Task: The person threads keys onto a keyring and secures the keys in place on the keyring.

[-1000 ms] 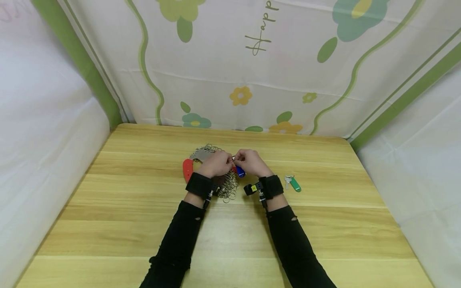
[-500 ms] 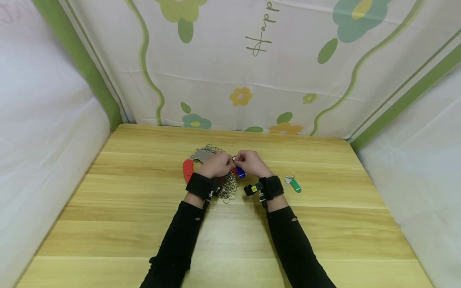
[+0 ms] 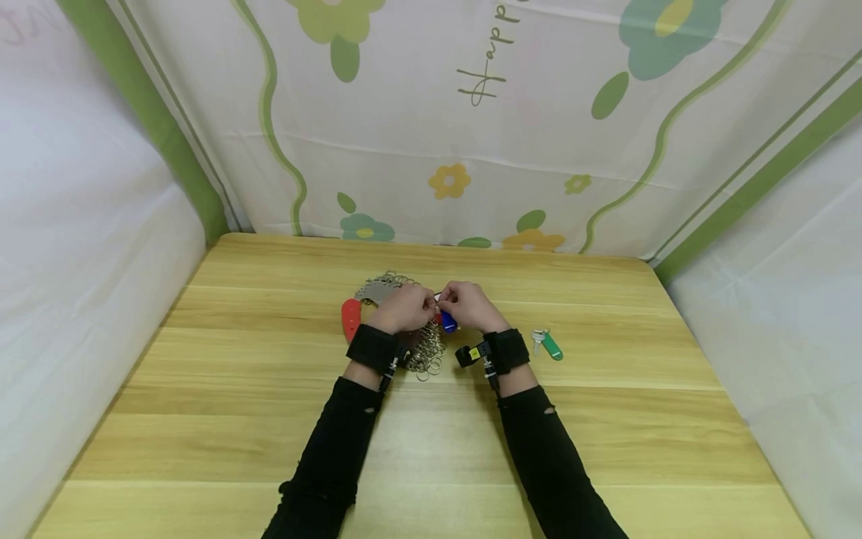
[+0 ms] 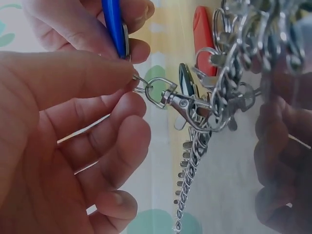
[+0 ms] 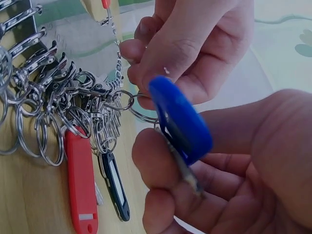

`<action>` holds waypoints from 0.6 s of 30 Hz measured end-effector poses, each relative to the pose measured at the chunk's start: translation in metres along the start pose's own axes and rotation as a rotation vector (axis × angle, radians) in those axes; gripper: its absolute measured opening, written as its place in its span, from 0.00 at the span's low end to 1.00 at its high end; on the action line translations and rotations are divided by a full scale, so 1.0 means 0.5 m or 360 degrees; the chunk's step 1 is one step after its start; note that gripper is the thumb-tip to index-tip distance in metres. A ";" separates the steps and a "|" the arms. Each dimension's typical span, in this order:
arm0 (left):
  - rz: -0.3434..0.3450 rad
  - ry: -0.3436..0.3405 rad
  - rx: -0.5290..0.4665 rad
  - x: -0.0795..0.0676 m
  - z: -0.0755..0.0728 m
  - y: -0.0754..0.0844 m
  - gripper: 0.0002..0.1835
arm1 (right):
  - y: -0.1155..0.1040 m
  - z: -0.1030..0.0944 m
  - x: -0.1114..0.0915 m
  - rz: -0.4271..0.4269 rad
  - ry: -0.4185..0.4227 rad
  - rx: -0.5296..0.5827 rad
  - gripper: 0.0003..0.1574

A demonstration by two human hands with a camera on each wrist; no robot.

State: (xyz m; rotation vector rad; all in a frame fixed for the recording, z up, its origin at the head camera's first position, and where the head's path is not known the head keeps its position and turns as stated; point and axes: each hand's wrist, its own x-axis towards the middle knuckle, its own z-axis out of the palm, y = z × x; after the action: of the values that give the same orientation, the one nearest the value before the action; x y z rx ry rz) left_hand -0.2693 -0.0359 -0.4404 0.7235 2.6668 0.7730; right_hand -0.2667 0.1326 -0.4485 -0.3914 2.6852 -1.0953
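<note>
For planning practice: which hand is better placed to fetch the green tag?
Likely the right hand, though holding the blue tag: the green tag lies nearer to it than to the left hand.

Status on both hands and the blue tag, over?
Right hand holds blue tag; left hand pinches its ring. At clasp, threading unclear. Red tag, black tag close by.

The desk is pale yellow wood with streaky grain, its two far corners rounded. Near the far edge, a little closer to the left edge than the right, sits a grey metal plate, partly hidden from me, hung about with steel rings and ending in a red piece toward the left edge. Well apart, toward the right edge, lie a green tag and, just beside it, a small silvery key.
</note>
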 end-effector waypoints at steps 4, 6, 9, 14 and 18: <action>0.0002 -0.0012 0.0044 0.000 -0.001 0.002 0.09 | -0.001 -0.001 -0.001 0.0004 -0.0003 0.0000 0.06; -0.0004 -0.0019 0.0057 0.001 -0.001 0.002 0.10 | -0.002 -0.002 -0.001 -0.0006 -0.0004 -0.0008 0.07; -0.0018 -0.0021 0.0072 0.001 0.000 0.002 0.10 | -0.002 -0.002 -0.002 -0.0030 -0.0009 -0.0018 0.06; -0.0023 -0.0009 0.0064 0.001 0.000 0.003 0.11 | -0.001 -0.003 -0.002 -0.0046 -0.0024 -0.0029 0.06; 0.0012 0.0015 0.0017 0.000 0.000 0.003 0.11 | 0.001 -0.002 -0.002 -0.0016 -0.0021 -0.0009 0.07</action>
State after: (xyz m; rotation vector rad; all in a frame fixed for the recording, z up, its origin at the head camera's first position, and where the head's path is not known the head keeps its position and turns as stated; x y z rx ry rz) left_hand -0.2689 -0.0348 -0.4394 0.7347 2.6802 0.7668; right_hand -0.2663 0.1338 -0.4481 -0.4124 2.6780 -1.0845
